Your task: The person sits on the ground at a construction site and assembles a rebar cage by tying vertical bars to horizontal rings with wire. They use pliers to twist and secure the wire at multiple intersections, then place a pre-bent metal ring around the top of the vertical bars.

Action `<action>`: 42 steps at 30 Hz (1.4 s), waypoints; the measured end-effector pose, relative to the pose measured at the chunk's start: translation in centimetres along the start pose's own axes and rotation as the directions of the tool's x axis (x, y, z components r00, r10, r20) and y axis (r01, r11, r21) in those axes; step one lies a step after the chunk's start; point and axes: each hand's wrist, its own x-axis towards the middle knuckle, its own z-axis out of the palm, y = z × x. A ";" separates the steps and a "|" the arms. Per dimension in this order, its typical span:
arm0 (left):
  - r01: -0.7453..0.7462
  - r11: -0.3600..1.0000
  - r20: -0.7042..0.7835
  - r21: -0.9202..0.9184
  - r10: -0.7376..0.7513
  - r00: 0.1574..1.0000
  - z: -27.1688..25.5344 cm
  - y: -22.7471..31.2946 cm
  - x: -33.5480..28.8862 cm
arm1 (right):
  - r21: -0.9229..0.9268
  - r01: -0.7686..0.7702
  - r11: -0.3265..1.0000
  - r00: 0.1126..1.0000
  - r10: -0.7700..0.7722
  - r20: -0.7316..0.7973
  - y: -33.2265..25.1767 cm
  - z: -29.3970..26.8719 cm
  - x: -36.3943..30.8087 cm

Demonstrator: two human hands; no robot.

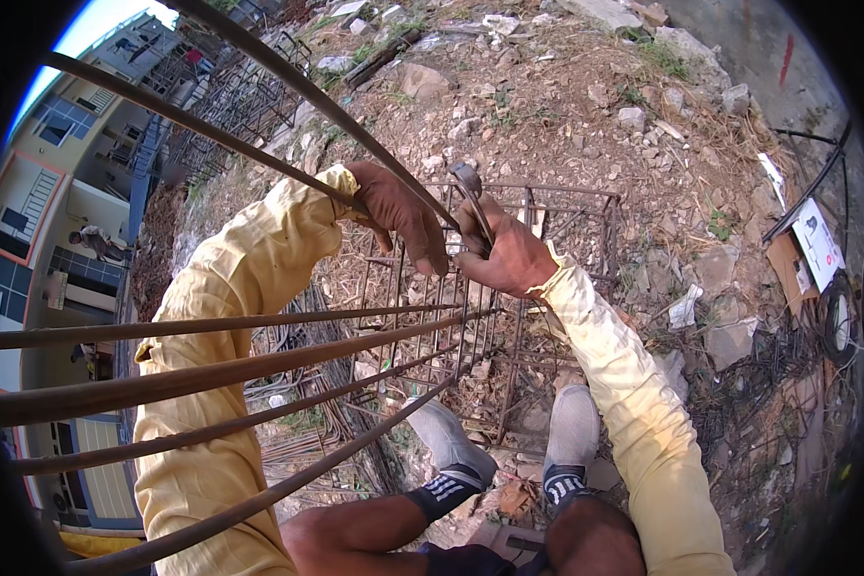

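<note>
Long rusty rebar rods [259,372] run from the left into a cage of thin square steel stirrups [523,197] below my hands. My right hand [509,252] is closed round the handles of metal pincers [466,179], whose rounded head points up and away beside the end of an upper rod [322,101]. My left hand [400,213] reaches over between the upper rods, its wrist by one of them. Its fingers hang bent downward with the thumb apart, close to the right hand. I see nothing held in it.
Stony ground with dry grass [547,106] lies ahead. My feet in grey footwear [574,422] flank the cage's near side. Bundled bars [360,422] lie at left; cardboard [792,274] and a black cable coil [840,322] at right. A person [101,245] is near buildings.
</note>
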 end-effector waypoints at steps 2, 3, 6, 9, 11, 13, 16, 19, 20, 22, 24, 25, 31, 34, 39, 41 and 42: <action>0.006 1.000 -0.013 0.003 -0.006 1.000 0.2 -0.1 0.0 | 0.003 0.016 1.000 0.999 -0.016 0.028 0.0 0.0 0.2; 0.006 1.000 -0.015 0.005 -0.006 1.000 0.4 -0.1 0.1 | -0.003 0.008 1.000 0.999 -0.007 0.033 -0.1 0.0 0.1; 0.012 1.000 -0.034 0.002 -0.012 0.999 0.8 -0.5 0.1 | -0.016 0.032 0.999 0.999 -0.032 0.034 -0.3 0.4 0.2; 0.014 1.000 -0.052 0.017 -0.013 0.999 0.7 -0.2 -0.1 | -0.020 0.244 0.969 0.953 -0.244 -0.179 0.6 1.8 0.2; 0.016 1.000 -0.063 0.015 -0.015 0.998 0.7 -0.5 -0.1 | -0.035 0.113 0.993 0.980 -0.117 -0.162 0.3 2.3 -0.2; 0.016 1.000 -0.074 0.018 -0.015 0.997 0.8 -0.8 -0.2 | -0.066 0.133 0.989 0.972 -0.143 -0.184 0.0 3.1 -0.3; 0.024 0.999 -0.103 0.025 -0.021 0.994 1.1 -0.8 -0.3 | -0.043 0.164 0.986 0.950 -0.170 -0.261 -0.6 3.7 -0.6; 0.036 0.999 -0.136 0.034 -0.031 0.990 1.2 -0.7 -0.5 | -0.058 0.166 0.984 0.907 -0.175 -0.383 -0.3 5.2 -0.2; 0.038 0.998 -0.155 0.044 -0.031 0.987 1.3 -0.6 -0.5 | -0.055 0.146 0.988 0.892 -0.156 -0.423 -0.2 5.6 -0.2; 0.064 0.998 -0.183 0.027 -0.058 0.981 1.4 -0.2 -0.2 | -0.055 0.111 0.992 0.889 -0.124 -0.441 0.0 5.5 -0.3; 0.070 0.997 -0.210 0.036 -0.061 0.976 1.1 0.2 -0.2 | -0.034 0.080 0.996 0.901 -0.087 -0.425 -0.2 4.8 -0.4; 0.065 0.997 -0.223 0.043 -0.054 0.973 1.3 0.2 -0.5 | -0.008 0.068 0.998 0.918 -0.065 -0.391 -0.3 4.4 -0.6; -0.263 0.857 -0.490 0.443 0.477 0.729 1.9 -2.3 -1.7 | 0.099 -0.023 0.995 0.922 0.060 -0.382 0.4 2.8 -0.7; 0.123 0.950 -0.660 0.288 0.103 0.744 1.9 1.4 -2.9 | -0.027 -0.047 0.999 0.899 0.030 -0.438 0.7 1.7 -1.1; -0.065 0.971 -0.686 0.229 0.209 0.697 1.2 -0.5 -1.1 | 0.036 -0.146 0.989 0.923 0.150 -0.354 0.1 1.0 -1.3; -0.162 0.959 -0.698 0.231 0.279 0.659 0.8 -0.9 -0.7 | 0.049 -0.174 0.984 0.929 0.180 -0.323 -0.3 0.9 -1.4; -0.191 0.940 -0.701 0.284 0.340 0.627 0.3 -1.0 -0.6 | 0.031 -0.161 0.986 0.931 0.163 -0.327 -0.1 0.9 -1.4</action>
